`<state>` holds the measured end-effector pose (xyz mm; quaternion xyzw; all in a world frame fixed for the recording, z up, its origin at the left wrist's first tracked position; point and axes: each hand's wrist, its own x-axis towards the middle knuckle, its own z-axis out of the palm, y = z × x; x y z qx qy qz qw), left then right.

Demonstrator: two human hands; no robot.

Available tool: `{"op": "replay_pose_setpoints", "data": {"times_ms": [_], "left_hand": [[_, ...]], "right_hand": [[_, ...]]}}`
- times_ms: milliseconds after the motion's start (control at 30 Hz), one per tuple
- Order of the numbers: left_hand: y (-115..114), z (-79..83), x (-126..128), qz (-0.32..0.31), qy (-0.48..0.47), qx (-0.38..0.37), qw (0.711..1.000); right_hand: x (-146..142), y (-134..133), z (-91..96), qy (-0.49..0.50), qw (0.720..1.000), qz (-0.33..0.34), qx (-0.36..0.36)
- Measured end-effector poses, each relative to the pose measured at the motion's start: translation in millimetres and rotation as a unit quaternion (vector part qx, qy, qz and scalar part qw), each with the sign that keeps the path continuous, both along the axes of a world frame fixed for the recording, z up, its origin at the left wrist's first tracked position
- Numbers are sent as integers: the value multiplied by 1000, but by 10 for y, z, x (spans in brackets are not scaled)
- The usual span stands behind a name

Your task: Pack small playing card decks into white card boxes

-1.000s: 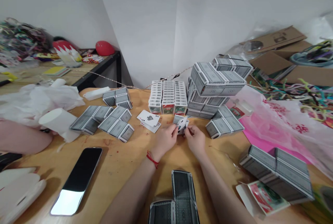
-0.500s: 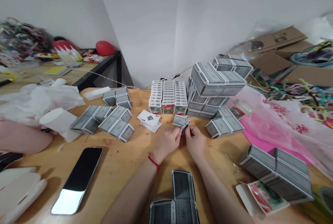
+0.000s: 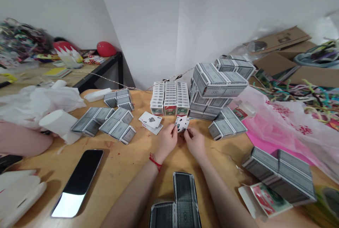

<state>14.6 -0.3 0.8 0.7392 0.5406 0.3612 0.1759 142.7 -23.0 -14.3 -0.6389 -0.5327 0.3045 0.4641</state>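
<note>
My left hand (image 3: 167,141) and my right hand (image 3: 195,142) are side by side over the wooden table (image 3: 124,164), both pinching a small stack of playing cards (image 3: 182,123) tilted face up, black pips showing. A red string circles my left wrist. Just beyond the hands stand three rows of boxed card decks (image 3: 170,98). Two loose face-up cards (image 3: 150,121) lie left of my left hand.
Wrapped grey deck bundles lie at the left (image 3: 106,122), back right (image 3: 219,83), right (image 3: 280,173) and near edge (image 3: 177,203). A black phone (image 3: 79,182) lies front left. Another person's arm (image 3: 23,143) rests at far left. A pink plastic bag (image 3: 286,125) spreads at right.
The cards between my hands went from face up to edge-on with the backs showing, and now are tilted face up again. Both hands stayed in nearly the same spot.
</note>
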Motion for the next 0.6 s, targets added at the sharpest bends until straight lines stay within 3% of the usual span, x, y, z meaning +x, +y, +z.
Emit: {"op": "replay_pose_setpoints", "data": {"times_ms": [267, 600], "left_hand": [[35, -40, -46, -20, -26, -2, 999], [29, -27, -27, -52, 16, -2, 999]], "right_hand": [[2, -17, 25, -46, 999, 20, -5], [-28, -30, -3, -138, 989, -57, 5]]}}
